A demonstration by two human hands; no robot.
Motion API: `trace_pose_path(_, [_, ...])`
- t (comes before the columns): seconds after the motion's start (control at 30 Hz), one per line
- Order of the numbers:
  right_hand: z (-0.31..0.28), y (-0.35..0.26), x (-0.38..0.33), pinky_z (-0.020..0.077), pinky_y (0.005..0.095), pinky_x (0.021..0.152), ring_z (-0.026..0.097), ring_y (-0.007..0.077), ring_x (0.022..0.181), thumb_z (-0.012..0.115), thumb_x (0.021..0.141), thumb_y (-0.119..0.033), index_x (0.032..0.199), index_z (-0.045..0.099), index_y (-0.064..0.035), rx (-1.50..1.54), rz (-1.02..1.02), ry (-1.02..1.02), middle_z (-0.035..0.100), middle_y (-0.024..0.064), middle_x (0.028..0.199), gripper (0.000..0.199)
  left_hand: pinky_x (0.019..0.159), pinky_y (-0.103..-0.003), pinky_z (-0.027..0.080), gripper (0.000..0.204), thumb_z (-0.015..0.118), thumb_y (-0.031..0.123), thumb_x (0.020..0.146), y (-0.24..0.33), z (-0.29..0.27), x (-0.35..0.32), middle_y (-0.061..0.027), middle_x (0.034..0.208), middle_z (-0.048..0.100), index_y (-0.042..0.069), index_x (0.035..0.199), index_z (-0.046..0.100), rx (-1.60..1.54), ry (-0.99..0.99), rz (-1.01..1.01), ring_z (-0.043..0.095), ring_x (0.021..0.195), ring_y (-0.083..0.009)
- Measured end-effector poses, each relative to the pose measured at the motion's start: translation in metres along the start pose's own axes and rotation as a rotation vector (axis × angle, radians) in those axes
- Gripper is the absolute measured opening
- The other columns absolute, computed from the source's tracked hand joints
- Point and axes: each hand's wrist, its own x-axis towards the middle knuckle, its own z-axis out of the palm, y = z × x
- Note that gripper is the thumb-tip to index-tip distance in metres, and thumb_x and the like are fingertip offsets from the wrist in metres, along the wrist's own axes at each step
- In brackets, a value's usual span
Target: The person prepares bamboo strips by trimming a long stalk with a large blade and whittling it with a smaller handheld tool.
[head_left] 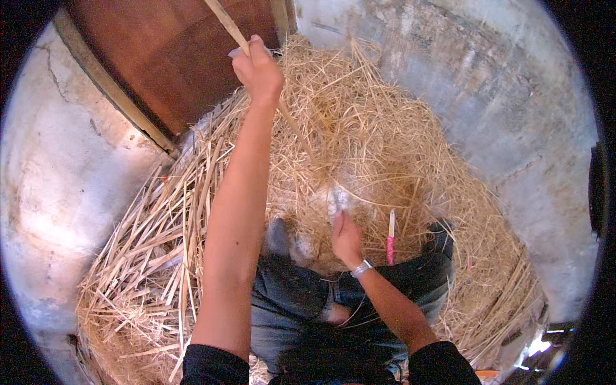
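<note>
My left hand [258, 70] is raised at arm's length toward the upper middle, fingers closed round a long, thin bamboo strip [228, 24]. The strip slants from the top edge through the hand and down toward the pile of shavings. Low in front of my lap, my right hand [347, 239], with a metal watch on its wrist, is closed; a small greyish shape at its fingertips is too blurred to name. Just right of that hand lies a knife [391, 239] with a pink handle and a pale blade, pointing away from me.
A large heap of curly shavings [359, 115] spreads ahead and to the right. Flat split strips [144, 269] are piled at the left. A rough grey wall [487, 83] rises at the right, a pale wall [83, 192] at the left, with a brown door [173, 58] behind.
</note>
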Motion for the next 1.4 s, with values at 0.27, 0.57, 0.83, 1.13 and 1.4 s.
trace_pose_path(0.27, [-0.035,-0.017,0.009,0.0364,0.0295,0.036,0.044,0.0131,0.038,0.044,0.102,-0.052,0.088,0.054,-0.0073,0.254,0.454,-0.216,0.047,0.0019,0.055,0.048,0.065,-0.049,0.037,0.049,0.052,0.033,0.095,-0.014,-0.002,0.008,-0.0221,0.062,0.054,-0.008,0.068,0.055,0.038,-0.030,0.079,0.052,0.063,-0.0360])
trace_pose_path(0.57, [-0.005,0.052,-0.026,0.0447,0.0385,0.048,0.055,0.0171,0.049,0.045,0.104,-0.045,0.093,0.057,-0.0055,-0.439,-0.082,-0.031,0.055,0.0041,0.059,0.043,0.060,-0.046,0.039,0.047,0.057,0.035,0.093,0.013,0.024,-0.018,-0.0164,0.059,0.054,-0.006,0.069,0.059,0.080,-0.042,0.054,0.053,0.056,-0.0296])
trace_pose_path(0.83, [-0.137,-0.032,-0.059,0.0345,0.0250,0.036,0.040,0.0083,0.039,0.052,0.099,-0.055,0.097,0.063,-0.0066,0.644,0.794,-0.269,0.047,-0.0025,0.060,0.050,0.050,-0.034,0.036,0.032,0.054,0.029,0.096,0.000,-0.024,-0.013,-0.0024,0.058,0.044,0.004,0.075,0.054,-0.318,-0.272,-0.077,0.043,0.052,-0.0152])
trace_pose_path(1.13, [-0.337,0.047,-0.092,0.0439,0.0316,0.048,0.057,0.0161,0.061,0.057,0.097,-0.026,0.101,0.066,-0.0025,0.189,0.459,0.543,0.060,0.0092,0.081,0.026,0.074,-0.037,0.053,0.032,0.055,0.023,0.099,-0.010,-0.106,-0.007,-0.0091,0.079,0.064,0.002,0.122,0.053,0.145,-0.504,0.284,0.067,0.078,-0.0230])
trace_pose_path(1.4, [-0.404,0.124,-0.150,0.0423,0.0428,0.083,0.057,0.0321,0.094,0.059,0.096,-0.038,0.117,0.061,0.0014,-0.190,0.741,0.772,0.065,0.0204,0.105,0.044,0.073,-0.031,0.058,0.033,0.054,0.027,0.102,-0.014,-0.199,-0.068,-0.0100,0.085,0.069,-0.004,0.107,0.062,0.217,-0.703,-0.372,0.069,0.083,-0.0172])
